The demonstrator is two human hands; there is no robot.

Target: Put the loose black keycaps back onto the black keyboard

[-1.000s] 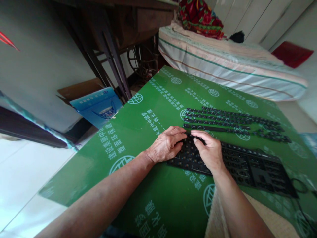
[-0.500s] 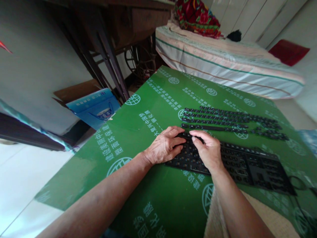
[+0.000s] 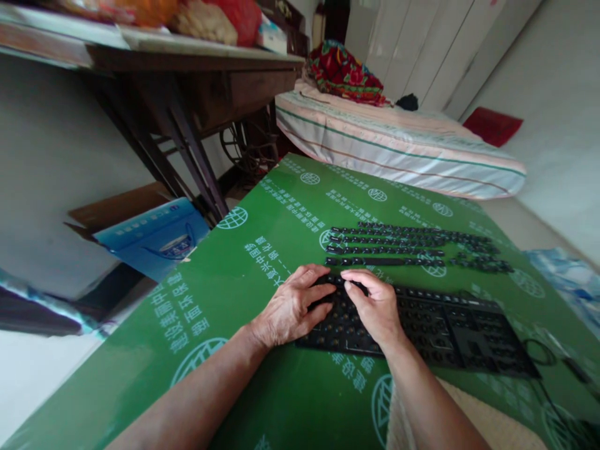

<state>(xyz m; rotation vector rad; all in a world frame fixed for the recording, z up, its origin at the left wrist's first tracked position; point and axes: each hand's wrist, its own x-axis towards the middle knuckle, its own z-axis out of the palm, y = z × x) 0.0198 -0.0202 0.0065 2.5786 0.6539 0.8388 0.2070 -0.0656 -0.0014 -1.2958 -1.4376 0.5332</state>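
Observation:
A black keyboard (image 3: pixel 443 340) lies on a green table, with most of its keycaps off and the bare key sockets showing. My left hand (image 3: pixel 295 304) grips its left end, fingers bent over the top and slightly apart; the thumb is hidden. At the upper left of the keyboard, my right hand (image 3: pixel 375 306) has thumb and index finger pinched close to the top row. Whatever sits between those fingertips is too small to make out. Behind the keyboard, loose black keycaps (image 3: pixel 389 240) are laid out in several rows, with a smaller cluster to their right.
Printed lettering covers the green tabletop (image 3: pixel 244 300). A cable (image 3: pixel 539 351) curls off the keyboard's right end, and beige cloth (image 3: pixel 478 409) lies at the front right. Left of the table are a blue box (image 3: pixel 154 237) and a dark wooden stand (image 3: pixel 197 81). A bed (image 3: pixel 398 137) stands behind.
The head view has tilted up and shifted, so the table and hands appear lower and farther left. Both hands keep nearly the same place on the keyboard.

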